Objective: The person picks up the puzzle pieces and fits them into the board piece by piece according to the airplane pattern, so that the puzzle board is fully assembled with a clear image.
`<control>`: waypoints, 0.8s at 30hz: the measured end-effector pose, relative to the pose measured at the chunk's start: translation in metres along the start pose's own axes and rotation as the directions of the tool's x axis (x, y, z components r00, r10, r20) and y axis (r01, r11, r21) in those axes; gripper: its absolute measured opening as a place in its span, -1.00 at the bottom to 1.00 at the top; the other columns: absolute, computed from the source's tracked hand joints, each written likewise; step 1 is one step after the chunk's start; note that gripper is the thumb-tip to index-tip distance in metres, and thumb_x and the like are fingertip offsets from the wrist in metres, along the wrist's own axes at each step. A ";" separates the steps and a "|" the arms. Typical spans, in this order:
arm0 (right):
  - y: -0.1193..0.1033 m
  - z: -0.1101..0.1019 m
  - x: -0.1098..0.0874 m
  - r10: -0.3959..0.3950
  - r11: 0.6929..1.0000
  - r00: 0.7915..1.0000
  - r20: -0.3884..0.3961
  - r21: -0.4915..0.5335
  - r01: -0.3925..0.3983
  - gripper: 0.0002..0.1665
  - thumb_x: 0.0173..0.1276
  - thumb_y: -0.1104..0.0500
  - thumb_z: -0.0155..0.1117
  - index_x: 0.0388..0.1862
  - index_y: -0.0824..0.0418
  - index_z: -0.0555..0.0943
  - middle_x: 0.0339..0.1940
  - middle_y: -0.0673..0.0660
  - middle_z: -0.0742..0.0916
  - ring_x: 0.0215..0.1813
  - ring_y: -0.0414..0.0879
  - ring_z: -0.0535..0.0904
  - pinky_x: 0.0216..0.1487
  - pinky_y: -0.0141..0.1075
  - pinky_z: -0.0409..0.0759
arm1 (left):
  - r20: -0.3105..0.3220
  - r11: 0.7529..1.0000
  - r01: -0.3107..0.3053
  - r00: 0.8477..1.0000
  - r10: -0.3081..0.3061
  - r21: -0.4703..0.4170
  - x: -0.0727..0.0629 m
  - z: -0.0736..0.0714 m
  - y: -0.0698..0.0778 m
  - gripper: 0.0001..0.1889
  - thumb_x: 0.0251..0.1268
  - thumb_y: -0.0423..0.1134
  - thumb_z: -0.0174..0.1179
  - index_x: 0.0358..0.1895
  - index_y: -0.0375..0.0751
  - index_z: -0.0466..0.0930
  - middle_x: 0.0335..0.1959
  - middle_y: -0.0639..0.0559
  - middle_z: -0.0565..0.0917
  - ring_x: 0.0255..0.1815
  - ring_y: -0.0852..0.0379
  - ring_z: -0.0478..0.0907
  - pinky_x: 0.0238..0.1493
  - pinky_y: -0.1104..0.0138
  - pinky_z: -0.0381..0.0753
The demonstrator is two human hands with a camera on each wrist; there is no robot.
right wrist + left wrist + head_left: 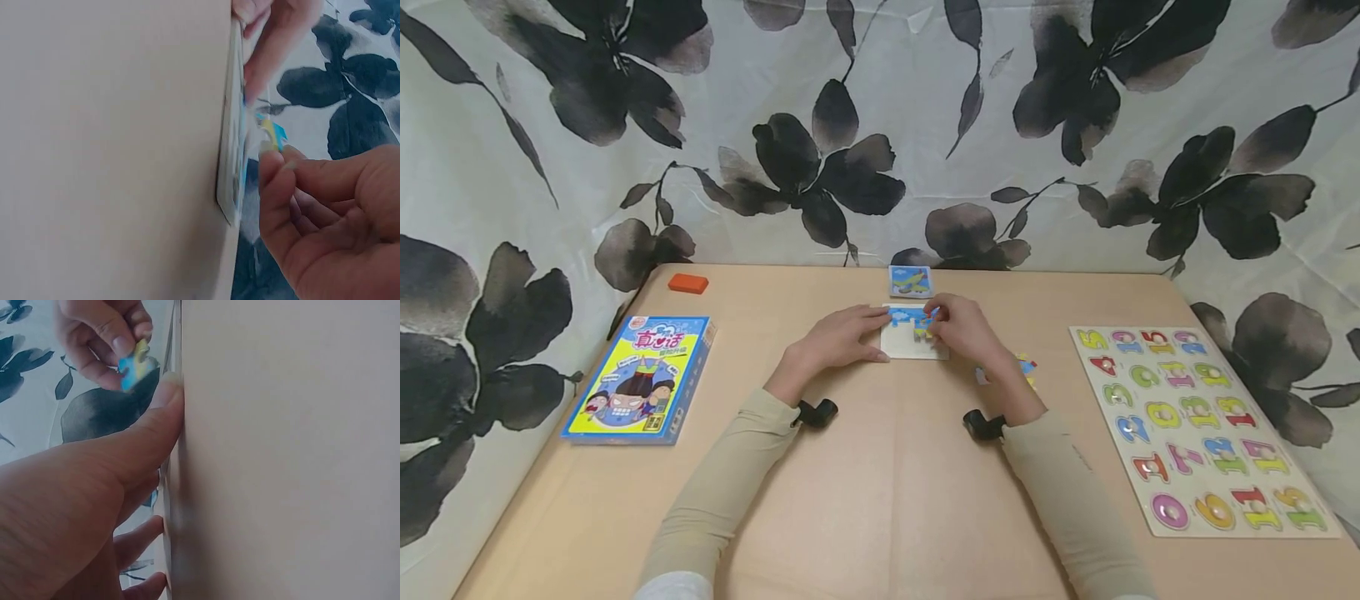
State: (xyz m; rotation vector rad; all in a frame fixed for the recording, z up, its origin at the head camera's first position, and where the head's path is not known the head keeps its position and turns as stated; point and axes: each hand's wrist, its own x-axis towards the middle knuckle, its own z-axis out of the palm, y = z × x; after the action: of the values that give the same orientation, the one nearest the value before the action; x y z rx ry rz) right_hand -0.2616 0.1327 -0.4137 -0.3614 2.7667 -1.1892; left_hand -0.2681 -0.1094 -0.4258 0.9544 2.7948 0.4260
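Observation:
A small white puzzle board [897, 345] lies flat at the far middle of the table, its upper part filled with blue pieces and a little yellow. My left hand [847, 335] rests against its left side; in the left wrist view the thumb [167, 394] touches the board's edge and the fingers are spread. Between thumb and fingertips my right hand [966, 328] pinches a blue-and-yellow jigsaw piece [275, 132], held just above the board's right part. Loose jigsaw pieces [1028, 367] lie beside the right wrist, partly hidden by it.
Just behind the board is a small picture card [911, 282] with a yellow shape on blue. A blue-and-yellow box [638, 379] lies at left, with an orange block [688, 283] behind it. On the right lies a large board of colourful shapes [1195, 425]. Floral cloth [925, 183] hangs behind.

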 end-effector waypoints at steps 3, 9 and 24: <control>-0.003 0.006 0.003 0.031 0.998 0.999 -0.027 0.059 -0.029 -0.85 0.30 0.37 0.29 -0.15 0.37 0.61 -0.39 0.20 0.68 -0.46 -0.08 0.61 -0.38 -0.41 0.57 | 0.005 1.000 0.006 1.000 -0.006 -0.001 0.000 0.001 -0.001 -0.19 0.25 0.20 0.28 0.51 -0.05 0.28 0.56 0.06 0.27 0.61 -0.13 0.11 0.57 0.03 0.18; -0.005 0.017 0.009 0.100 0.986 0.994 -0.038 0.136 -0.094 -0.89 0.29 0.32 0.35 -0.23 0.35 0.65 -0.41 0.18 0.70 -0.48 -0.11 0.58 -0.41 -0.44 0.57 | 0.012 1.000 0.012 1.000 -0.013 0.011 0.001 0.003 -0.004 -0.18 0.26 0.25 0.24 0.52 0.00 0.25 0.58 0.10 0.24 0.62 -0.11 0.09 0.57 0.04 0.17; -0.014 0.036 0.025 0.198 0.962 0.979 -0.056 0.200 -0.184 -0.88 0.26 0.31 0.37 -0.46 0.31 0.64 -0.54 0.14 0.68 -0.56 -0.14 0.64 -0.48 -0.45 0.49 | 0.016 1.000 0.007 1.000 -0.007 0.019 0.000 0.001 -0.002 -0.17 0.27 0.24 0.24 0.53 -0.03 0.24 0.58 0.08 0.23 0.62 -0.12 0.09 0.57 0.04 0.17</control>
State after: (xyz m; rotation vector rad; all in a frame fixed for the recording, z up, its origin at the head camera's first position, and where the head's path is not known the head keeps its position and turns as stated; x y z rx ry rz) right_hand -0.2763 0.0917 -0.4285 -0.0296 2.6406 -1.4320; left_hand -0.2693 -0.1110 -0.4276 0.9476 2.7918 0.3890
